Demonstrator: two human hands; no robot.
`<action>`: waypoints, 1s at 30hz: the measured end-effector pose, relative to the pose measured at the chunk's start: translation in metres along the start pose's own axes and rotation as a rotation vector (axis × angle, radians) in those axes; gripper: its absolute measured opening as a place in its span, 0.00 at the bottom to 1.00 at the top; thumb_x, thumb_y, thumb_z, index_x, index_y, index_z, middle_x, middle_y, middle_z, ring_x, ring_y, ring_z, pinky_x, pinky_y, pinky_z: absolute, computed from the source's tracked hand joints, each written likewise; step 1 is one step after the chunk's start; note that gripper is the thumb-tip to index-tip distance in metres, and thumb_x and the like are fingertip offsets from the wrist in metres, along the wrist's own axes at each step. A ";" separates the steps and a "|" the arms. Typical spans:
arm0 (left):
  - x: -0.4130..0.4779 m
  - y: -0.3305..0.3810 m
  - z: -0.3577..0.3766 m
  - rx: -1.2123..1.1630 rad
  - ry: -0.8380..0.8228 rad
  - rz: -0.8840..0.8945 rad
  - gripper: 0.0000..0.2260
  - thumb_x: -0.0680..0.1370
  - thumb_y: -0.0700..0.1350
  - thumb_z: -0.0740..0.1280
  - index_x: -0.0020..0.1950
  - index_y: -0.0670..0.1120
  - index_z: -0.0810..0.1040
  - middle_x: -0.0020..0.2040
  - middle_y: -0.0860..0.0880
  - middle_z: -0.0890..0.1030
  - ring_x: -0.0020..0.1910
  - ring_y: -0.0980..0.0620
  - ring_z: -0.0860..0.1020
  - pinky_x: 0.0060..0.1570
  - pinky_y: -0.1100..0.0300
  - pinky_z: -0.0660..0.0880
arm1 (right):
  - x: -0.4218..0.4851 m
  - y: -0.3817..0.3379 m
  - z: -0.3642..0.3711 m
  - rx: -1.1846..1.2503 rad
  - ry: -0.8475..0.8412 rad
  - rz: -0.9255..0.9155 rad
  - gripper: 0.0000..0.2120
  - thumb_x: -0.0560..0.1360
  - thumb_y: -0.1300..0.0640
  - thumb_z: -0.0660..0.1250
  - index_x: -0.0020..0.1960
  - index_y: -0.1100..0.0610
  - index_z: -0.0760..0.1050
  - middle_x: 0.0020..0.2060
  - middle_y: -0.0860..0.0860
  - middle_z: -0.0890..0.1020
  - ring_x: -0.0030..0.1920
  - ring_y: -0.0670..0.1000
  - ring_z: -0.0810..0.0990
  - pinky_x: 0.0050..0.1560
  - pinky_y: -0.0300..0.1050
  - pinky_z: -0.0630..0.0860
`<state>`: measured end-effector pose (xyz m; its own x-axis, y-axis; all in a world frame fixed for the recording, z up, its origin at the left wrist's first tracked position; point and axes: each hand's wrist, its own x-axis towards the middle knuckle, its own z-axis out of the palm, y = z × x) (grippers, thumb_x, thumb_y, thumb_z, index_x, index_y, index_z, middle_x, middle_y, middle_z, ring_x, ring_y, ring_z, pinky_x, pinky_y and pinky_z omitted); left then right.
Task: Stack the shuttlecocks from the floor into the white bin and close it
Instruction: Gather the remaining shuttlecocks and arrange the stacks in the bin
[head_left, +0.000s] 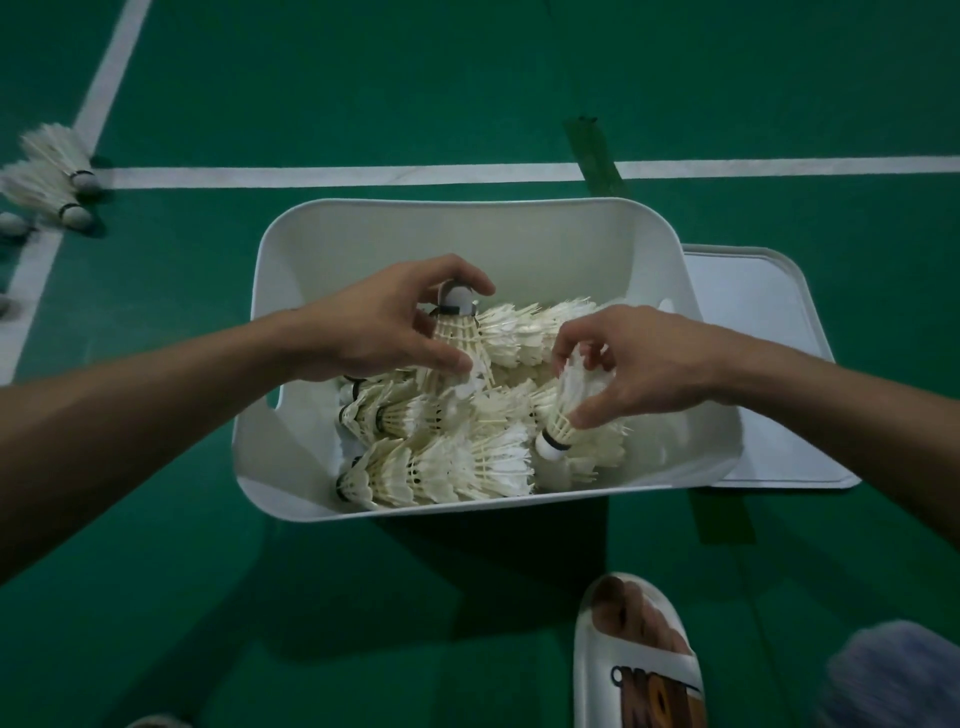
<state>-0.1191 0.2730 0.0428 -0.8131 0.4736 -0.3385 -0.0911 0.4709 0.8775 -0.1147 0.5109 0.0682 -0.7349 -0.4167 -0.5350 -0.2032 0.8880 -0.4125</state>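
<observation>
Gripping: left hand (384, 325) pinching shuttlecock (460, 335) over bin (467, 209) middle; right hand (641, 364) clasping second shuttlecock (563, 415) toward bin's right wall. Stacking proceeding. Next: nesting both onto rows (441, 467); floor shuttlecocks (49, 176), lid (769, 364) awaiting.

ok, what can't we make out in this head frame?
- Floor shuttlecocks: the left edge cuts the group, so the count is unknown.
- White bin bottom: covered by stacked shuttlecocks.
- Lid: partly hidden behind the bin.
- Left hand grips a shuttlecock, right hand another shuttlecock: single or nested, fingers cover that.
- Bottom-right grey patch: blurred.
</observation>
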 end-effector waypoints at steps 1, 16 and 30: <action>0.000 0.000 0.000 -0.004 -0.002 -0.002 0.27 0.66 0.43 0.75 0.61 0.60 0.72 0.62 0.49 0.74 0.53 0.51 0.80 0.51 0.57 0.79 | -0.001 0.000 0.001 -0.046 0.007 0.003 0.17 0.65 0.48 0.77 0.48 0.42 0.73 0.46 0.47 0.78 0.44 0.48 0.78 0.45 0.46 0.78; 0.002 0.001 0.002 0.013 0.012 -0.009 0.26 0.63 0.46 0.76 0.59 0.60 0.74 0.59 0.51 0.75 0.54 0.50 0.79 0.54 0.53 0.78 | -0.016 -0.015 0.022 -0.030 -0.146 0.084 0.27 0.66 0.43 0.76 0.61 0.52 0.75 0.46 0.44 0.76 0.50 0.49 0.78 0.53 0.44 0.75; 0.003 0.000 0.003 -0.051 0.024 0.008 0.23 0.70 0.42 0.73 0.62 0.57 0.73 0.59 0.50 0.76 0.51 0.54 0.81 0.51 0.58 0.79 | -0.008 -0.012 0.035 0.143 -0.266 0.090 0.30 0.70 0.48 0.75 0.67 0.55 0.68 0.54 0.52 0.80 0.50 0.50 0.79 0.49 0.40 0.75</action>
<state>-0.1199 0.2763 0.0408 -0.8273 0.4588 -0.3240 -0.1133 0.4287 0.8963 -0.0836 0.4971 0.0521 -0.5467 -0.3908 -0.7406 -0.0383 0.8952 -0.4441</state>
